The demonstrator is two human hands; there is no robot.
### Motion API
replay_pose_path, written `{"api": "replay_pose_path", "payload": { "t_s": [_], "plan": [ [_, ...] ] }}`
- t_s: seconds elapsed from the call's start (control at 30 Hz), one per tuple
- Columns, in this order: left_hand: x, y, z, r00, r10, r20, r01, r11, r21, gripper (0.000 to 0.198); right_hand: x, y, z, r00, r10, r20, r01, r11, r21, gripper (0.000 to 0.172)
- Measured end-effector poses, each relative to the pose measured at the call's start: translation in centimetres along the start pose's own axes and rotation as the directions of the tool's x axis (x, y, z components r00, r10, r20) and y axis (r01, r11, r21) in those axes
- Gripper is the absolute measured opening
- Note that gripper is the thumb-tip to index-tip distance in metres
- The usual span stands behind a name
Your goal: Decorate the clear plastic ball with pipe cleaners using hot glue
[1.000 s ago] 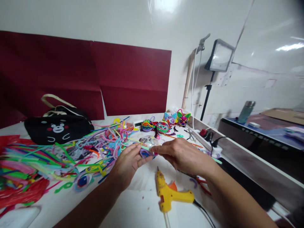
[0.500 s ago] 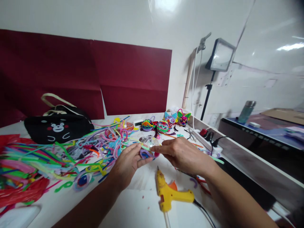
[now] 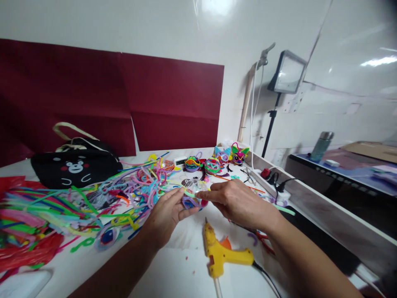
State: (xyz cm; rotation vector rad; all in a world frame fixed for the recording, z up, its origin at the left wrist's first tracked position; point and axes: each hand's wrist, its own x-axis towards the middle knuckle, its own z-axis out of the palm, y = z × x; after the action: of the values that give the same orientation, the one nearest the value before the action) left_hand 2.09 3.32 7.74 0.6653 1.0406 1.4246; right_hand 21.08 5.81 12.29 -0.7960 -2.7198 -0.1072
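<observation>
My left hand (image 3: pixel 164 215) is closed round the lower side of a clear plastic ball (image 3: pixel 196 185) that has purple, blue and red pieces on its near side. Across the ball lies a pale green pipe cleaner (image 3: pixel 189 193), with my left fingertips at one end of it. My right hand (image 3: pixel 237 203) pinches that strip against the ball, thumb hidden behind the fingers. A light green end (image 3: pixel 285 210) pokes out beyond my right wrist; I cannot tell if it belongs to the same strip. Just below the hands, a yellow hot glue gun (image 3: pixel 218 252) rests on the table.
Loose pipe cleaners (image 3: pixel 93 203) cover the left side, near a black bag (image 3: pixel 76 169). Several decorated balls (image 3: pixel 212 166) stand at the back. A power strip (image 3: pixel 279 190) lines the right edge, and the glue gun's cord (image 3: pixel 266 273) trails to the right.
Both hands stay almost in place on the ball. The strip held against it has shifted very slightly, and the light green end by my right wrist sits a little further right.
</observation>
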Motion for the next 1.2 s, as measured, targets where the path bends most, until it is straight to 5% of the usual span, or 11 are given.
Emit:
{"api": "replay_pose_path", "payload": {
  "t_s": [0.63,1.2],
  "plan": [
    [0.05,0.0,0.01,1.0,-0.007,0.0,0.007,1.0,-0.002,0.005,-0.15,-0.19,-0.12,1.0,0.0,0.002,0.0,1.0,0.022,0.03],
    [0.23,-0.03,-0.26,1.0,-0.009,0.02,0.009,1.0,-0.009,0.002,-0.07,0.12,0.21,0.999,-0.032,-0.039,0.034,0.997,0.07,0.041]
  ]
}}
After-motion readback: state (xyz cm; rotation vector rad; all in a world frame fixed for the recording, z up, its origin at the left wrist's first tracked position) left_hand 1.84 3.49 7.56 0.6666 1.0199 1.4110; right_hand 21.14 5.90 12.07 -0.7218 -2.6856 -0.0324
